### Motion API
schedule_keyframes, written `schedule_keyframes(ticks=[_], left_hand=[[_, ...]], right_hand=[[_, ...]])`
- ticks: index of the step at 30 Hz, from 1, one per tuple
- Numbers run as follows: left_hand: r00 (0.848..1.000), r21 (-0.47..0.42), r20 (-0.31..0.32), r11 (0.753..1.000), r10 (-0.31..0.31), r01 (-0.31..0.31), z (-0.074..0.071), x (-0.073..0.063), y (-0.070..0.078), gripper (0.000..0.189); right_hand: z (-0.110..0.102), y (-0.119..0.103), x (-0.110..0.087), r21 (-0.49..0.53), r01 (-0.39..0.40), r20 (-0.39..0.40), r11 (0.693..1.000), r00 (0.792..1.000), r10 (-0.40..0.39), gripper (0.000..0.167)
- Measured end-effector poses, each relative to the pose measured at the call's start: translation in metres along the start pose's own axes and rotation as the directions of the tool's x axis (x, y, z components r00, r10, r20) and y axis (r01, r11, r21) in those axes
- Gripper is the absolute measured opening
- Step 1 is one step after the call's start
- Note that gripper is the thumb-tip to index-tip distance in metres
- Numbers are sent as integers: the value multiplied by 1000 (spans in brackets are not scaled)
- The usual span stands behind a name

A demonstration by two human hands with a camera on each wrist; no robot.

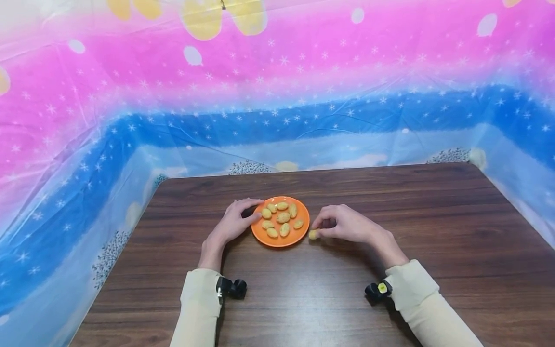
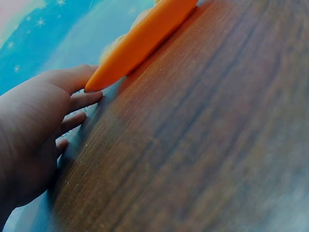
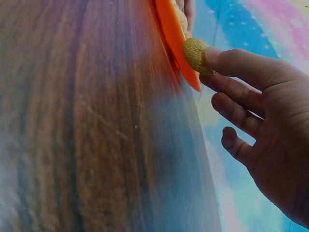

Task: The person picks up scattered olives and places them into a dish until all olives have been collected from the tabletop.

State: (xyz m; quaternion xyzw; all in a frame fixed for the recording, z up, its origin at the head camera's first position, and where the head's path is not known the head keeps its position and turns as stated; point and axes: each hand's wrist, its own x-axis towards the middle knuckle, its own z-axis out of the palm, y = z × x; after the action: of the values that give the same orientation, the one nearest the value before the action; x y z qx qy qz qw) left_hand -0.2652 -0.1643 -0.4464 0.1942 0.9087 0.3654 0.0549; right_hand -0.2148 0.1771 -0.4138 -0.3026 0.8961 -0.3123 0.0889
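Note:
An orange plate (image 1: 282, 244) lies on the table with several tan, rough-shelled peanuts (image 1: 283, 218) spread over it. My left hand (image 1: 234, 220) holds the plate at its left rim, thumb and forefinger apart along the edge. In the left wrist view the thumb meets the tilted-looking rim of the plate (image 2: 140, 43), and the other fingers show behind it. Just right of the plate, my right hand (image 1: 347, 223) pinches a single peanut (image 3: 195, 55) between thumb and forefinger. Its other fingers are loosely bent. In the head view this peanut is low beside the plate's right rim.
The dark wood-grain table (image 1: 277, 299) reaches back to a pink and blue patterned cloth (image 1: 277, 115) that hangs around its far side and flanks. Small black cameras (image 1: 231, 288) are strapped at both cream sleeve cuffs (image 1: 414, 282).

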Motion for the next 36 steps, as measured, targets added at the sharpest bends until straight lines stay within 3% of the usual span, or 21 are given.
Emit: schedule_keyframes(ticks=[15, 24, 36], left_hand=[[1000, 9, 2, 1000, 7, -7, 3, 4, -1, 45], [1000, 12, -2, 1000, 2, -2, 2, 3, -2, 45], [1000, 7, -8, 1000, 2, -2, 1, 1, -4, 44]], right_hand=[[5, -4, 12, -38, 95, -75, 995, 992, -97, 11], [10, -13, 27, -91, 83, -98, 992, 991, -92, 10], [16, -21, 42, -139, 91, -72, 986, 992, -102, 10]])
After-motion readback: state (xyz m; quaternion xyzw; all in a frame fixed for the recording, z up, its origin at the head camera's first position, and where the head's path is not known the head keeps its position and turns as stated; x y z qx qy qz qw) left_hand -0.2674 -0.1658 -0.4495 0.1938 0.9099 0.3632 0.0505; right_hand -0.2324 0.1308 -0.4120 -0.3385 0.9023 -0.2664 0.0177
